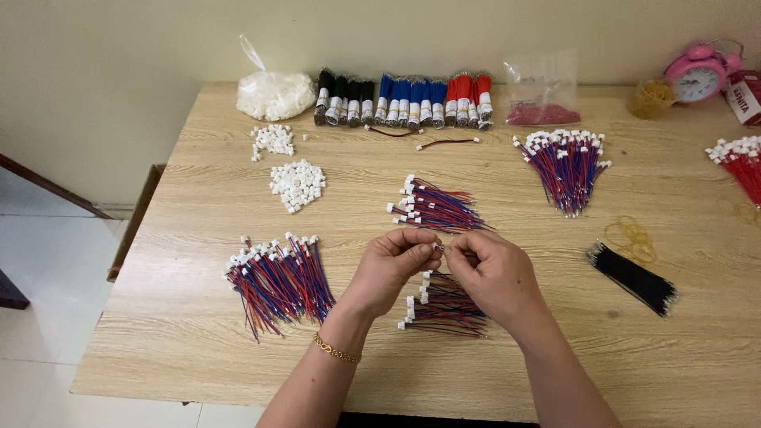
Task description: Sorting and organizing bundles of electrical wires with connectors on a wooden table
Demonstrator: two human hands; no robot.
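Pinching a tiny white plastic plug [437,247] between both grips, the left hand [390,268] and right hand [491,273] hold it above the wooden tabletop [198,333]; keeping fingertips close steadies it over the red-and-blue wire bunch [444,305].

Two bare forearms enter from bottom centre of the frame, no sleeves visible. Left hand [390,269] wrist wears a thin gold chain bracelet [335,350] with small links, lower centre of the frame. Right hand [493,273] and wrist bare, no watch or ring discernible. Nails short, no visible polish. No gloves.
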